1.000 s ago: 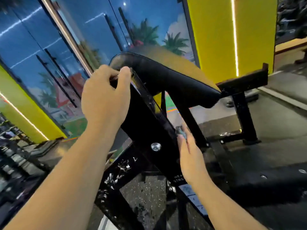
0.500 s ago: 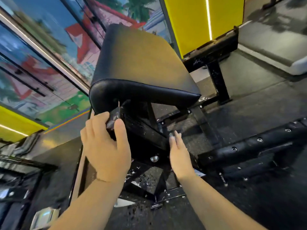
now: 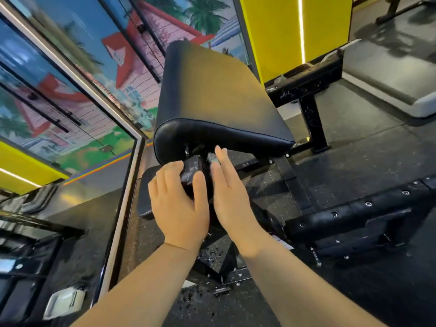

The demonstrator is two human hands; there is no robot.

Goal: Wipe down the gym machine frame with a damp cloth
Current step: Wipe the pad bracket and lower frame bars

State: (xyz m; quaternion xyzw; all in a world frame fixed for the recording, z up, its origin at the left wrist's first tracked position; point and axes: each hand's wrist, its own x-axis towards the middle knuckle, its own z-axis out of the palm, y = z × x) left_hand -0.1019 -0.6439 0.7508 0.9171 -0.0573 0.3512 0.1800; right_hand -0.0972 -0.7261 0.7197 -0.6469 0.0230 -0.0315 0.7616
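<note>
The gym machine has a black padded rest [image 3: 212,97] on a black metal frame post [image 3: 191,170]. My left hand [image 3: 179,204] grips the top end of that post, thumb on the right face and fingers over the left. My right hand [image 3: 228,197] lies flat along the post's right side with straight fingers. Its fingertips press a small grey cloth [image 3: 211,158] against the frame just under the pad. Most of the cloth is hidden behind the fingers.
A bolted black base beam [image 3: 354,215] runs along the rubber floor at the right. A rear frame upright [image 3: 313,119] stands behind the pad. A mirrored wall with a metal edge [image 3: 125,197] is close on the left. A grey platform [image 3: 389,74] sits far right.
My right hand with the cloth has slid up the post's side to just beneath the pad. My left hand keeps its grip on the post's top. The view has tilted downward.
</note>
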